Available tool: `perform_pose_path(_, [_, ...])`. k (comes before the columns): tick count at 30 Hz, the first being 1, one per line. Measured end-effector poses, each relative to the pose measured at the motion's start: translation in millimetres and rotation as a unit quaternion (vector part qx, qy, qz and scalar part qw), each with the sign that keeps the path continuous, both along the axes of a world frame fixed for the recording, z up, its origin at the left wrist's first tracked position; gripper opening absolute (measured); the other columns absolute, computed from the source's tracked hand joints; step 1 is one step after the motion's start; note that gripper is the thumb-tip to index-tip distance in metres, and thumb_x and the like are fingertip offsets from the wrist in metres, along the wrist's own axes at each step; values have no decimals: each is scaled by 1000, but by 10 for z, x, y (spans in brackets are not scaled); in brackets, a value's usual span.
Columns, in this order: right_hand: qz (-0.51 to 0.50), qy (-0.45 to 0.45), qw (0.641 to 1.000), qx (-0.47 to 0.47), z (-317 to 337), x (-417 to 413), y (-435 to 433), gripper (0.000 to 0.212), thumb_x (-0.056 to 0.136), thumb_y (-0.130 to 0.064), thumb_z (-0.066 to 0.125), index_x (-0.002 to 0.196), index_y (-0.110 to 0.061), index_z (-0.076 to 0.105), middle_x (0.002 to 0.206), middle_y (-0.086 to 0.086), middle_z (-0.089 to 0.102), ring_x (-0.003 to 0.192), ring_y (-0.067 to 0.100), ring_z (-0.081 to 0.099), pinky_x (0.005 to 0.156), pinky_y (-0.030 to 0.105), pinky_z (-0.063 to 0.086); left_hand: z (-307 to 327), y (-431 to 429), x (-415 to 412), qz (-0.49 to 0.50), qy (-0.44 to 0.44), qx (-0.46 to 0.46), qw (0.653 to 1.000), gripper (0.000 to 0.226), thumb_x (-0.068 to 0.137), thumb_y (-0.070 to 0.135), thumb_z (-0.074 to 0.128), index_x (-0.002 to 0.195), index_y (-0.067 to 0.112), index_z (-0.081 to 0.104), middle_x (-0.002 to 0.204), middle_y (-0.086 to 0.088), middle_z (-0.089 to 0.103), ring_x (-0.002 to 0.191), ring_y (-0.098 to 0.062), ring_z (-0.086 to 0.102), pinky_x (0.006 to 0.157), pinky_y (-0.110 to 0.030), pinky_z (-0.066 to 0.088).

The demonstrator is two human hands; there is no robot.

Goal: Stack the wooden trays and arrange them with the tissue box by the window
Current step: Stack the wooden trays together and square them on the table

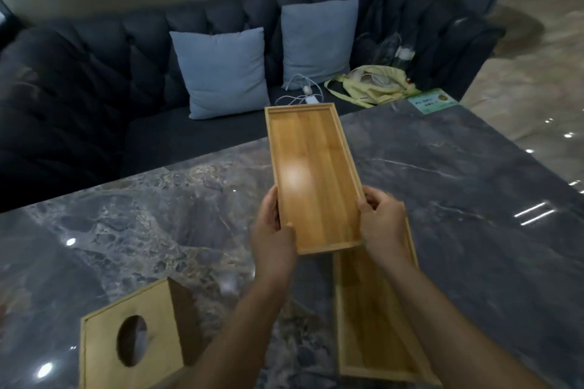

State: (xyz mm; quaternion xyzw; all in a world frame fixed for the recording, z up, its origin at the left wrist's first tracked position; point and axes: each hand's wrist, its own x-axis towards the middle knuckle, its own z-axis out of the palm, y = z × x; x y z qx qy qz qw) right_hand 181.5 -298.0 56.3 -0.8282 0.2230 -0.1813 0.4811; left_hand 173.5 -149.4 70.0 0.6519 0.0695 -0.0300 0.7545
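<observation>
Both my hands hold a long wooden tray (311, 167) above the table, its far end pointing toward the sofa. My left hand (273, 230) grips its near left edge, thumb on the rim. My right hand (380, 221) grips the near right edge. A second wooden tray (376, 322) lies flat on the table under my right forearm, partly covered by the arm and by the held tray. A wooden tissue box (136, 338) with a round hole in its top stands at the near left.
The dark marble table (458, 186) reflects ceiling lights. Behind it is a dark tufted sofa (79, 82) with two blue cushions, white cables, a yellow bag (369, 84) and plastic bags. A green card (433, 100) lies at the table's far corner.
</observation>
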Motion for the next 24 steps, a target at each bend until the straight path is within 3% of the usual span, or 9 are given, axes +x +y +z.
perform_pose_path(3, [-42,8,999,15,2,-312,-224,22,88,1,52,102,-5,68,87,1,59,80,14,54,71,22,38,-14,-216,-211,-34,-12,-10,999,77,79,-18,41,91,55,64,100,23,70,92,4,65,73,-25,57])
perform_pose_path(6, [-70,39,997,17,-37,-616,-388,23,90,0,50,102,-8,68,97,8,61,83,16,53,73,21,37,-100,-394,-428,-42,10,-23,999,61,81,-18,43,112,33,59,116,5,65,102,-6,63,86,-39,55])
perform_pose_path(8, [-79,51,995,8,-87,-803,-457,23,90,0,49,101,-8,68,97,7,59,78,11,51,67,12,35,-180,-468,-576,-52,27,-9,998,56,83,-17,43,122,22,52,124,-1,60,110,-10,59,95,-44,51])
perform_pose_path(10, [-95,70,993,6,-141,-976,-489,22,92,-3,48,102,-9,67,98,5,57,80,11,51,72,14,37,-275,-506,-727,-58,45,4,997,54,84,-16,42,114,28,53,129,-2,56,115,-9,55,100,-44,47])
perform_pose_path(12, [-108,88,990,7,-207,-1127,-498,21,92,-5,47,102,-8,66,98,5,56,88,18,52,79,26,40,-359,-525,-863,-62,61,15,996,59,82,-18,38,100,36,52,134,-1,50,123,-12,48,104,-45,42])
perform_pose_path(14, [-110,99,989,7,-288,-1247,-501,21,92,-4,47,100,-6,66,95,5,54,91,22,53,80,31,41,-456,-530,-963,-65,74,16,995,60,79,-23,33,94,32,51,143,-4,42,132,-14,39,109,-48,37])
perform_pose_path(19, [-104,110,988,8,-435,-1406,-469,22,90,1,47,99,-5,66,92,4,51,94,27,54,84,36,44,-684,-514,-1095,-64,76,38,994,55,74,-28,27,86,22,49,151,-8,31,137,-14,31,111,-48,32])
perform_pose_path(24, [-99,129,987,13,-577,-1440,-415,23,89,3,46,100,-2,66,98,13,58,95,29,55,79,29,40,-834,-462,-1145,-73,70,83,991,56,76,-27,30,86,25,47,152,-11,28,135,-11,30,106,-38,38])
